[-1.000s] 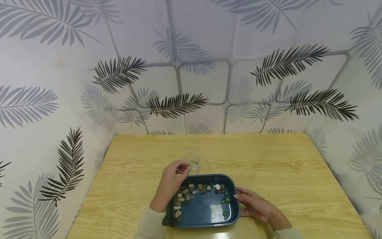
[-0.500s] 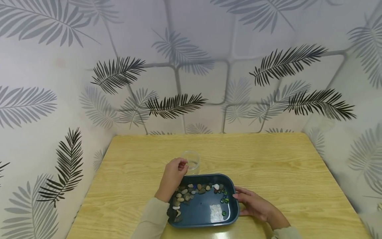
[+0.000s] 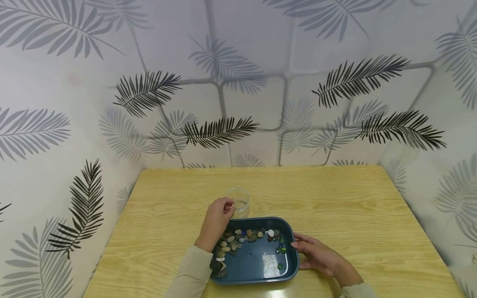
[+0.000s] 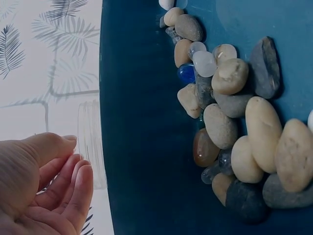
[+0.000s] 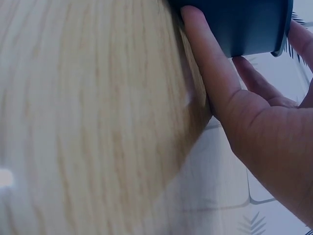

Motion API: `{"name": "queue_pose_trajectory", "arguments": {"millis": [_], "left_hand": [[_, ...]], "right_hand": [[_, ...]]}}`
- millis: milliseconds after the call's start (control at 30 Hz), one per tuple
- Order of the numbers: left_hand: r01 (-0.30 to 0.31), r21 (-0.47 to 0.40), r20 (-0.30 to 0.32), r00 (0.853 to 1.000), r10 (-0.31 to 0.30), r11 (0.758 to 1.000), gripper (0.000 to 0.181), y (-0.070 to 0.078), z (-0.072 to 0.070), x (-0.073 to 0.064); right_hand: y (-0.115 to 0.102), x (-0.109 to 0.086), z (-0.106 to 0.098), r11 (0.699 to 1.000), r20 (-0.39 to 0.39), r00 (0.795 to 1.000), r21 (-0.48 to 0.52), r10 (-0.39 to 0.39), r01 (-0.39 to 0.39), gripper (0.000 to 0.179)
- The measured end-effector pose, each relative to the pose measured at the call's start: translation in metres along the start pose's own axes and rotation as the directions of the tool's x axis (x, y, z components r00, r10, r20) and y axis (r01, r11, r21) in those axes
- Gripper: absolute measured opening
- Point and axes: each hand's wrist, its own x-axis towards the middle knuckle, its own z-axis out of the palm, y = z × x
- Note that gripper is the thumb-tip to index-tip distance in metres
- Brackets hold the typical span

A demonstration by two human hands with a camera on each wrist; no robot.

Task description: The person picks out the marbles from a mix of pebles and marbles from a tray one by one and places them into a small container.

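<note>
A dark blue plastic tray (image 3: 253, 265) holds pebbles (image 3: 234, 245) along its left and far sides, with green glass marbles (image 3: 280, 266) near its right end. My left hand (image 3: 218, 217) reaches over the tray's far left corner to a clear jar (image 3: 244, 212) just behind it. Its fingers are loosely bent at the jar's near left rim; in the left wrist view nothing shows between the thumb and the fingertips (image 4: 84, 171). My right hand (image 3: 316, 254) holds the tray's right end, thumb at the rim and fingers against the outer wall.
The wooden table (image 3: 335, 207) spreads out around the tray and jar. Behind it and at both sides are pale walls (image 3: 257, 99) with a feather-like leaf pattern.
My left hand has shifted slightly left at the jar's rim, its fingers drawn in more, and hardly moves over the last half second. The right hand stays on the tray.
</note>
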Motion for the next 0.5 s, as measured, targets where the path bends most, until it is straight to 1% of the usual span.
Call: {"name": "queue_pose_trajectory", "arguments": {"millis": [133,267,500], "left_hand": [[0.004,-0.003,-0.006,1.0,-0.004,1.0,0.015,0.003,0.0,-0.001],[-0.014,-0.002,-0.006,1.0,0.014,1.0,0.015,0.005,0.001,-0.002],[-0.039,-0.034,0.021,0.999,0.039,0.999,0.016,0.011,0.002,-0.006]], "right_hand": [[0.0,-0.001,-0.001,1.0,-0.003,1.0,0.003,0.003,-0.003,0.063],[0.0,-0.001,-0.001,1.0,-0.006,1.0,0.003,0.001,-0.001,0.063],[0.0,-0.001,-0.002,1.0,-0.003,1.0,-0.003,-0.007,0.007,0.061]]}}
